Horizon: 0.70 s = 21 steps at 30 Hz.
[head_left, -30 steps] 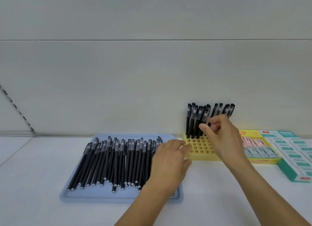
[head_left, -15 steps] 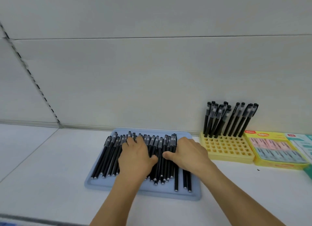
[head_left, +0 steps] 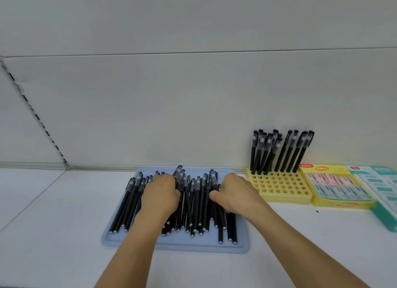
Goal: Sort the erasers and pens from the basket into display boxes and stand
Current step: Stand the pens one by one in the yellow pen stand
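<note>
While reaching over the blue tray on the counter, digs both hands into the black pens heaped in it. Curls the left hand grip round pens at the tray's middle and pinches several in the right hand grip nearer the tray's right edge. Right of the tray, keeps a yellow stand with upright pens, then the eraser boxes.

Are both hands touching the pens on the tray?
Touching. Head view: left hand and right hand both lie on the pens, fingers curled among them.
</note>
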Available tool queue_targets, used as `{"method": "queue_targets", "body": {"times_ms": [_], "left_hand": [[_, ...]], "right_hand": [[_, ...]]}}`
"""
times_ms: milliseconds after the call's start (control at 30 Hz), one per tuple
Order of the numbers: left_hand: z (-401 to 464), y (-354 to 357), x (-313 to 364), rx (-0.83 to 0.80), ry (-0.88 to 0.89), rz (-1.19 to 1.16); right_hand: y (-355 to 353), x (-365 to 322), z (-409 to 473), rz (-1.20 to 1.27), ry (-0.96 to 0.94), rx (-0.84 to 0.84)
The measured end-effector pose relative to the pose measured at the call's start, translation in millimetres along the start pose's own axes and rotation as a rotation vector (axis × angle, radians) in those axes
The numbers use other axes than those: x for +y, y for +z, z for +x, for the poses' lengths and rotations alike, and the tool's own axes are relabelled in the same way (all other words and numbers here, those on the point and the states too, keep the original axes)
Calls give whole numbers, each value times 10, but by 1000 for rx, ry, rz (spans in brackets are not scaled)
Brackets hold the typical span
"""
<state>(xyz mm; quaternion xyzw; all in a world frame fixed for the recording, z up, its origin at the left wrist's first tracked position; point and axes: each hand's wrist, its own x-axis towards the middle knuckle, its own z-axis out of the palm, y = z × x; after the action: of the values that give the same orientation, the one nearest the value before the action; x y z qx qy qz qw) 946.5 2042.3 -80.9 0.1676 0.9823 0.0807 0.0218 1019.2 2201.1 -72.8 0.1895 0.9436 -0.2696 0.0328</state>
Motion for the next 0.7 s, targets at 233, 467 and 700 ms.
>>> {"method": "queue_targets", "body": {"times_ms": [233, 467, 700], "left_hand": [[97, 54, -178, 141, -93, -282], [50, -72, 51, 171, -159, -1240], [53, -124, 400, -346, -250, -2114]], "right_hand": [[-118, 236, -201, 565, -95, 74], [-387, 532, -350, 808, -149, 299], [-777, 1104, -222, 705, -32, 724]]}}
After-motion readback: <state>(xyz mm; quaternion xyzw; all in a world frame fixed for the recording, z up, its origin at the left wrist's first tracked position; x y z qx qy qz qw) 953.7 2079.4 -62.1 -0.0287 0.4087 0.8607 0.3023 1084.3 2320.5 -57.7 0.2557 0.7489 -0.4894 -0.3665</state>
